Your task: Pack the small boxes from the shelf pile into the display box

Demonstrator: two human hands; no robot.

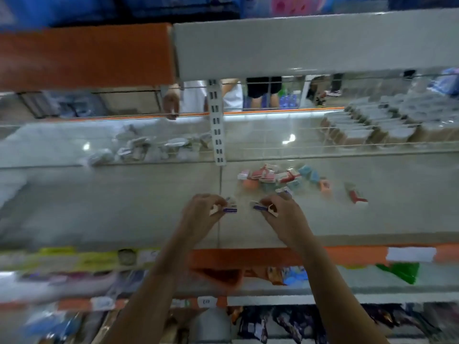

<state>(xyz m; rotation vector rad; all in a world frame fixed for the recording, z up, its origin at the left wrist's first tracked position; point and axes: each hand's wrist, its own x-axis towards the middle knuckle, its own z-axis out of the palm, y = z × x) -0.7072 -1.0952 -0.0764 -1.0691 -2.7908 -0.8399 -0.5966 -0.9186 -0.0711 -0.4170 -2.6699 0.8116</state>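
Now we see both arms reach forward over the shelf (124,207), the left hand (201,212) and right hand (283,214) held level and close together, knuckles up, fingers curled narrow. Each pinches a small box: the left box (229,209) juts right from the left fingertips, the right box (259,207) juts left from the right fingertips, the two nearly meeting. Both look white with a purple band, blurred; the pile (280,177) of red, teal and orange boxes lies just beyond the right fingers.
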